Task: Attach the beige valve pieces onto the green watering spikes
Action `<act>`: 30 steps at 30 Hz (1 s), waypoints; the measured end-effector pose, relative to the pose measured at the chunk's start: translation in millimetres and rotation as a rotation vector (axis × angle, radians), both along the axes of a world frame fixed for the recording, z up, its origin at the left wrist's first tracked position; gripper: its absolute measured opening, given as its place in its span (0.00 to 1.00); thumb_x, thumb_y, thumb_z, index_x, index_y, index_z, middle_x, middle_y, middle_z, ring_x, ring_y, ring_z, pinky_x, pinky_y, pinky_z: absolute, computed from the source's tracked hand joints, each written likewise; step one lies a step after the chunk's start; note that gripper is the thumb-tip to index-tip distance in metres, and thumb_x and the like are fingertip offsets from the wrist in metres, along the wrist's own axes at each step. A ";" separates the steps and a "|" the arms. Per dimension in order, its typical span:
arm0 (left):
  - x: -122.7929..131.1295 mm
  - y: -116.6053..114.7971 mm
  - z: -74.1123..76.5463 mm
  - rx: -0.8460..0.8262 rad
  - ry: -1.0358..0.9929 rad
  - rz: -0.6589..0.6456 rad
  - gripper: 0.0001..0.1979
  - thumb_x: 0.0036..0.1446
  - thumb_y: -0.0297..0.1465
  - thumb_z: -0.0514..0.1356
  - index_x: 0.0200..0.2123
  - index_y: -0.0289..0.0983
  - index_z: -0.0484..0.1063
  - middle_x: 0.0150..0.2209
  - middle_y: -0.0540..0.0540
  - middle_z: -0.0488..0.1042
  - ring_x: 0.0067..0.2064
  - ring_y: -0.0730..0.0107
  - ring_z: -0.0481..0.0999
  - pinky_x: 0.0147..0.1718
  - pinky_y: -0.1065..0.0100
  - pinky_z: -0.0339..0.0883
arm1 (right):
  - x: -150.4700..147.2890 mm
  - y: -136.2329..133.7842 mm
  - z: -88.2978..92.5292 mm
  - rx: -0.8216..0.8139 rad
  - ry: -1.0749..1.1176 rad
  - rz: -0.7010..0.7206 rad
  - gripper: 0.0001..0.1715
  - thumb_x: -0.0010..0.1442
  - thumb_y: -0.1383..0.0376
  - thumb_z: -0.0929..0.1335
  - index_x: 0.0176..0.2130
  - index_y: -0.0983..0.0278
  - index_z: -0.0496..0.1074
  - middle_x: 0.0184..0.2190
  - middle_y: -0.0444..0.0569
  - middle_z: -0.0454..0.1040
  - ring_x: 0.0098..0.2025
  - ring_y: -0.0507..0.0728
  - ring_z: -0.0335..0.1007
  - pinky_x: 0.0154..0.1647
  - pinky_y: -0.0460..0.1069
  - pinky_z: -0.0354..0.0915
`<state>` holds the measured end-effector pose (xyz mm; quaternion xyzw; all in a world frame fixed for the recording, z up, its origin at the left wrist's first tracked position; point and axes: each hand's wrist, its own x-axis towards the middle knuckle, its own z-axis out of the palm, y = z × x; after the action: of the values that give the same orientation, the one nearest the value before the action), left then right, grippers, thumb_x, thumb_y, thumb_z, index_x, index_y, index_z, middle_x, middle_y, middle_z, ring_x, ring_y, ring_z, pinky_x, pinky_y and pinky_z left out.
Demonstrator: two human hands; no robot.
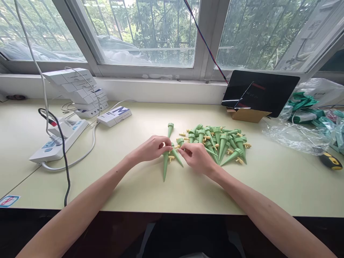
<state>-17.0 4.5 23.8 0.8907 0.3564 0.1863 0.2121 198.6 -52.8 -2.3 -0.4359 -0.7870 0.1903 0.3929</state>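
Observation:
My left hand (153, 148) is closed in a pinch at the capped top of a green plant watering spike (165, 167), whose tip points toward me. Close to its right, my right hand (199, 157) is also closed, thumb and forefinger together; what lies between them is too small to make out. Between the hands a second green spike (176, 157) slants on the table, with a small yellow valve (171, 158) beside it. Another spike (170, 129) lies just beyond my left fingers. Behind my right hand spreads a pile of green spikes (222, 142) mixed with yellow valves (239, 161).
On the left are a power strip (57, 141) with cables, a stack of white boxes (87, 93) and a single white box (115, 116). A tablet (259, 93) leans on a cardboard stand (248, 115). Clear plastic bags (298, 138) and a yellow-black tool handle (331, 161) lie right.

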 end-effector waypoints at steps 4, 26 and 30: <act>2.7 -3.0 -1.5 0.017 0.018 -0.017 0.09 0.63 0.32 0.56 0.31 0.37 0.71 0.24 0.52 0.72 0.22 0.77 0.65 0.26 0.72 0.58 | -0.3 1.5 -1.5 0.005 -0.001 0.003 0.10 0.65 0.68 0.66 0.31 0.64 0.71 0.24 0.43 0.70 0.25 0.50 0.62 0.29 0.45 0.56; 14.7 -11.3 -11.9 -0.008 -0.176 -0.020 0.10 0.64 0.35 0.57 0.34 0.37 0.74 0.24 0.52 0.73 0.23 0.77 0.67 0.26 0.73 0.62 | -1.2 -0.7 -1.7 -0.055 0.017 0.049 0.08 0.64 0.69 0.68 0.45 0.63 0.73 0.38 0.49 0.77 0.28 0.50 0.68 0.35 0.47 0.66; 16.8 -12.4 -14.8 -0.016 -0.200 -0.016 0.10 0.63 0.34 0.57 0.32 0.36 0.74 0.23 0.51 0.73 0.23 0.77 0.67 0.26 0.73 0.62 | -1.5 -0.7 -3.1 -0.086 0.051 0.047 0.12 0.63 0.68 0.68 0.48 0.63 0.70 0.40 0.50 0.78 0.28 0.50 0.71 0.33 0.47 0.67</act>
<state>-0.2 -7.9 9.0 0.8686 0.3280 0.2697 0.2553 197.2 -53.5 -5.4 -0.4288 -0.7779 0.2440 0.3891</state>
